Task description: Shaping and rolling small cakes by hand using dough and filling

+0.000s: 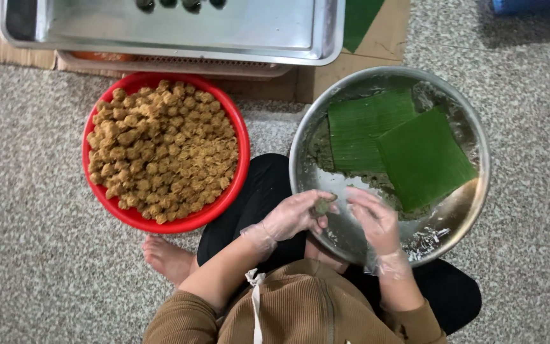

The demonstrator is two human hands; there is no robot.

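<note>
My left hand (293,216), in a thin clear plastic glove, pinches a small lump of grey-green dough (321,206) over the near rim of a large metal bowl (466,210). My right hand (373,218), gloved the same way, is beside it, its fingers touching the lump from the right. Inside the bowl lie two green banana-leaf sheets (408,150) on top of more greenish dough. A red basin (240,137) heaped with several small brown filling balls sits to the left of the bowl, near my left hand.
A metal tray (179,28) at the top holds a few dark green balls (179,5) at its far edge and rests on cardboard (386,38). My bare foot (167,258) and black-clad legs lie on the speckled floor below the basin.
</note>
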